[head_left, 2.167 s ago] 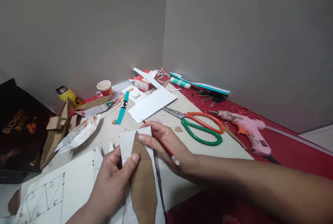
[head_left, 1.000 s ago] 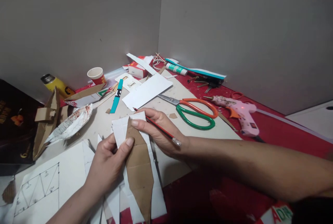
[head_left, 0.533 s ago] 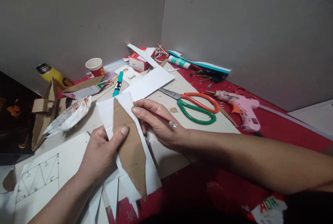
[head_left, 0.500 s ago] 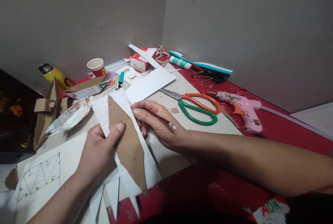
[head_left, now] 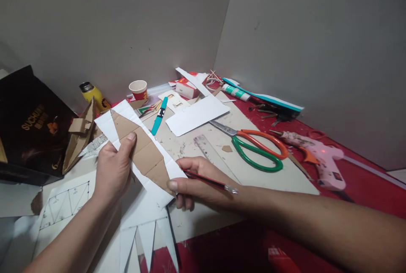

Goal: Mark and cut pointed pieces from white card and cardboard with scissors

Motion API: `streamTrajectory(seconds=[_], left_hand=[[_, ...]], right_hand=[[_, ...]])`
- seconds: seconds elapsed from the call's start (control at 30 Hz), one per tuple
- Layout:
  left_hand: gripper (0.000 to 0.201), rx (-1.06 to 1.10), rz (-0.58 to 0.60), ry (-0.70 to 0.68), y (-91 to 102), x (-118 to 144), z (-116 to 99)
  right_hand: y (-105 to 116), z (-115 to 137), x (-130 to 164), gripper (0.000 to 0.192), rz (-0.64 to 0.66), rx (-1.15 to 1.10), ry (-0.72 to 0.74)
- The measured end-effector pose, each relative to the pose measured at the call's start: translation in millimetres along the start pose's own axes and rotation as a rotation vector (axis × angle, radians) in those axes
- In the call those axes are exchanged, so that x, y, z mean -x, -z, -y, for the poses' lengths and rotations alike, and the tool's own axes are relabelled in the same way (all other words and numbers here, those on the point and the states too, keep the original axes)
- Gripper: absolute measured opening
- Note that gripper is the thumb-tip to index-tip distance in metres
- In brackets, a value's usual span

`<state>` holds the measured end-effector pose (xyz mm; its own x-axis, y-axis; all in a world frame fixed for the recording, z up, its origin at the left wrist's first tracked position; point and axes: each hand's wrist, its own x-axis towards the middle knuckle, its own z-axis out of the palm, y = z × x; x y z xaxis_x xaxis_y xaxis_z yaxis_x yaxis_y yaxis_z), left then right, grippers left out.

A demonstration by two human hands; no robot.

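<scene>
Right now my left hand (head_left: 112, 169) is gripping 2 things pressed together: a brown cardboard shape (head_left: 141, 152) with pointy ends, lying on top of a white card strip (head_left: 125, 112). My thumb sits on the brown piece and my fingers go under the white one. The pair is up off the table, tilted, with one tip pointing toward the black box (head_left: 30, 123) side and the other tip down by my right hand (head_left: 193, 178).

My right hand is pinching the near end of the strip, and it also has a red pencil (head_left: 207, 181) tucked between its fingers. So both hands are closed on something.

I think the brown piece could slide on the white one, because only my thumb and a fingertip press them together. Then any line around it would come out wrong. The pencil could slip too, since that hand does 2 jobs at once. The white spiky cut pieces (head_left: 146, 233) under my hands could get bent.

Half a second ago the pair pointed more straight away from me. Now it is turned far to the left and lifted higher. A clear ruler (head_left: 211, 152) that was hidden now shows on the table, beside the scissors (head_left: 253, 146).
</scene>
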<state>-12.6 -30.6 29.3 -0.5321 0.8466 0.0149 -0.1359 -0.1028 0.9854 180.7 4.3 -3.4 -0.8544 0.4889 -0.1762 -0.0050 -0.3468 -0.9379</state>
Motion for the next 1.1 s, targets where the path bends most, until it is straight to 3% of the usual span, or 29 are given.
streamTrajectory(seconds=[0.27,0.53,0.9,1.1], left_hand=[[0.038,0.028,-0.048,0.022,2.4,1.5,-0.2],[0.04,0.072,0.009,0.05,6.4,2.5,-3.4],[0.048,0.131,-0.033,-0.031,14.8,-6.3,-13.6],[0.044,0.128,-0.026,-0.055,14.8,-5.5,-8.7]], right_hand=[[-5.7,2.8,-0.9,0.034,-0.018,-0.023,-0.055],[-15.4,-0.5,-0.8,0.034,-0.082,-0.107,-0.038],[-16.7,-11.4,-0.4,0.041,-0.045,-0.033,-0.016],[-20.6,-10.4,1.2,0.046,-0.123,-0.01,-0.034]])
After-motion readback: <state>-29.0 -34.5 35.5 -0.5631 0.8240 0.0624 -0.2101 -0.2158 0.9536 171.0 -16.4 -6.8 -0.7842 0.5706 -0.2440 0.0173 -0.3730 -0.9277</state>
